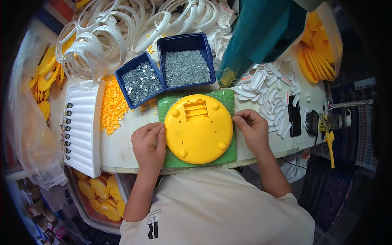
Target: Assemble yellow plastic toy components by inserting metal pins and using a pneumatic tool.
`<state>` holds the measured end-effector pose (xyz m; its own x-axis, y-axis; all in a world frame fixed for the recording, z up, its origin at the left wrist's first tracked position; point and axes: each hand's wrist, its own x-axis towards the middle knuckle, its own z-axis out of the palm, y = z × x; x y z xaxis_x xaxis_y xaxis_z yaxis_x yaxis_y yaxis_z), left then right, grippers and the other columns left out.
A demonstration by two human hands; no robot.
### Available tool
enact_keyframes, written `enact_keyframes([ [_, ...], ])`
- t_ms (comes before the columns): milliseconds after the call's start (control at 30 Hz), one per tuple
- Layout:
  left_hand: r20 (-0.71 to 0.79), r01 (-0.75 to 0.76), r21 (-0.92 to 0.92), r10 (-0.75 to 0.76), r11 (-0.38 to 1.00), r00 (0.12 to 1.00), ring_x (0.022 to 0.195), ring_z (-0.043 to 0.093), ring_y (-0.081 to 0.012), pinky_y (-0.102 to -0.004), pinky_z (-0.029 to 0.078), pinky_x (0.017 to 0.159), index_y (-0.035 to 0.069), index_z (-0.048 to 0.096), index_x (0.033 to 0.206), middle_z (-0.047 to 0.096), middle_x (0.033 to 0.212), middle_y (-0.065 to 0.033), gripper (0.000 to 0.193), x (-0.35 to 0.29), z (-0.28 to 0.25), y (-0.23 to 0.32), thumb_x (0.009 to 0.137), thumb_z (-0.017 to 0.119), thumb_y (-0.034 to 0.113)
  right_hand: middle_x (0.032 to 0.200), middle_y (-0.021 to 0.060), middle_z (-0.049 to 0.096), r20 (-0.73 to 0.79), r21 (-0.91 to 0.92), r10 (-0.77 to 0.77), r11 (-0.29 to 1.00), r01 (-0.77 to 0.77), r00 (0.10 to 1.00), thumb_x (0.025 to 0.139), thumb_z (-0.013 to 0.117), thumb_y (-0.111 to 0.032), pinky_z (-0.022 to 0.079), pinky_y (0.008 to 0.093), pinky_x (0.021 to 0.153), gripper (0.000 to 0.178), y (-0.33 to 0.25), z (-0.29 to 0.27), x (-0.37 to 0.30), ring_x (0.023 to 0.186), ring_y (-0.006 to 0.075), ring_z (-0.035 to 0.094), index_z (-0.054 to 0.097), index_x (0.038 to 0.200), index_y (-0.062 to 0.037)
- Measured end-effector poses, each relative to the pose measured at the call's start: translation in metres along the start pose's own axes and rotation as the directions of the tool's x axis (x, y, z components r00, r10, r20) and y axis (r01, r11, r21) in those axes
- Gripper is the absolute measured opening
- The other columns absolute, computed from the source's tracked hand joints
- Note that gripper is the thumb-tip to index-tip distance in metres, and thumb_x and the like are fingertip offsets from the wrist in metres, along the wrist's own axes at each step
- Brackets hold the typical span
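Note:
A round yellow plastic casing (pixel 199 141) lies on a green mat (pixel 163 106) in front of me, with an uncovered battery compartment (pixel 197 111) near its far edge. Several small round feet and screw holes dot its upper face. My left hand (pixel 148 141) is closed, thumb and fingertips at the casing's left rim. At the opposite rim, my right hand (pixel 254 130) pinches the edge between thumb and forefinger, its other fingers curled.
Two blue bins (pixel 160 67) of small metal screws stand beyond the mat. Orange plastic pieces (pixel 112 106) and a white foam tray (pixel 83 122) are left; white parts (pixel 271 94) and a phone (pixel 294 116) right. A teal machine (pixel 261 36) overhangs the far right.

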<state>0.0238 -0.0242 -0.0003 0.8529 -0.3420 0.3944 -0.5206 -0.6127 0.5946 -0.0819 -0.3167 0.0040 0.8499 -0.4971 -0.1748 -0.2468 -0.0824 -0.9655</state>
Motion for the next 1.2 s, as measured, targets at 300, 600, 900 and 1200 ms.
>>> enact_keyframes([
  [300,0.132,-0.034,0.045,0.028,0.998,0.991,0.124,0.058,-0.0346,-0.0426,0.043,0.109,-0.001,0.069,0.131,0.065,0.135,-0.0174,0.036,-0.023,-0.004,0.003,0.097,0.061,0.006,0.089,0.0048,0.07,-0.048,-0.206,-0.21,0.959,0.196,0.976,0.098,0.074,-0.009,0.051,0.0243,0.062,0.009,0.009,0.01,-0.017,0.069,0.0093,0.063,0.073,0.098,-0.0007],
  [600,-0.026,-0.194,-0.041,0.193,0.98,0.981,0.121,0.062,-0.0345,-0.0446,0.043,0.107,0.003,0.068,0.128,0.067,0.131,-0.0157,0.039,0.05,0.005,-0.008,0.09,0.072,0.01,0.082,0.0095,0.069,0.029,-0.505,-0.557,0.708,0.493,0.83,0.094,0.072,-0.002,0.051,0.0307,0.061,0.004,0.004,0.011,-0.014,0.069,0.0196,0.065,0.071,0.09,0.0003],
  [900,0.132,-0.346,0.274,0.322,0.897,0.938,0.13,0.057,-0.0301,-0.0472,0.043,0.105,0.011,0.077,0.102,0.069,0.13,-0.0071,0.015,0.155,0.043,-0.02,0.089,0.078,0.018,0.085,0.0116,0.071,-0.04,-0.406,-0.508,0.795,0.451,0.86,0.093,0.069,0.0,0.052,0.0332,0.064,0.005,-0.002,0.014,-0.013,0.071,0.0224,0.067,0.071,0.097,0.001],
  [1200,0.11,-0.294,0.125,0.281,0.948,0.953,0.129,0.06,-0.0318,-0.0481,0.044,0.104,0.011,0.074,0.095,0.071,0.124,-0.0061,0.01,0.15,0.052,-0.023,0.087,0.079,0.013,0.085,0.0151,0.07,0.166,-0.55,-0.735,0.484,0.68,0.657,0.088,0.076,-0.008,0.056,0.0402,0.081,0.014,-0.052,0.038,0.082,0.087,0.0322,0.068,0.073,0.099,-0.0007],
])
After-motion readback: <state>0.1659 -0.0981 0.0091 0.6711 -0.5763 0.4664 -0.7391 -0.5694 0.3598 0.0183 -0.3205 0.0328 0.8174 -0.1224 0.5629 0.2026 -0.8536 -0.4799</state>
